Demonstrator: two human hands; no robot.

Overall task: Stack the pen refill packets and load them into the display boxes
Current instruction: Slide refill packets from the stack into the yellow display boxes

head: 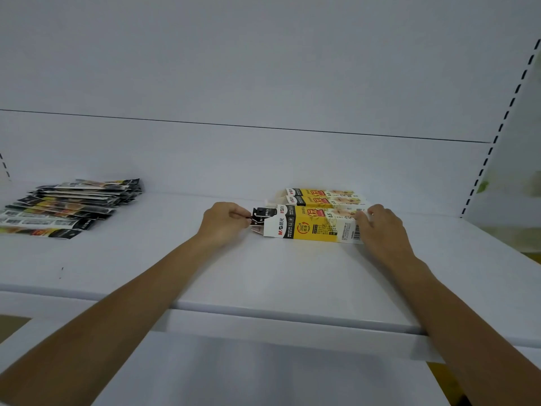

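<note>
A yellow and white display box (314, 227) lies on its side on the white shelf (263, 273), its open end facing left. Black ends of refill packets (261, 216) stick out of that opening. My left hand (224, 222) pinches these packet ends at the box mouth. My right hand (380, 227) holds the box's closed right end, fingers curled against it. Two more yellow display boxes (322, 197) lie just behind it. A loose pile of black and yellow refill packets (70, 206) lies at the far left of the shelf.
The shelf's back panel rises behind the boxes. A slotted upright (497, 133) runs along the right side. The shelf's front edge (263, 313) crosses under both forearms, with a lower shelf below it.
</note>
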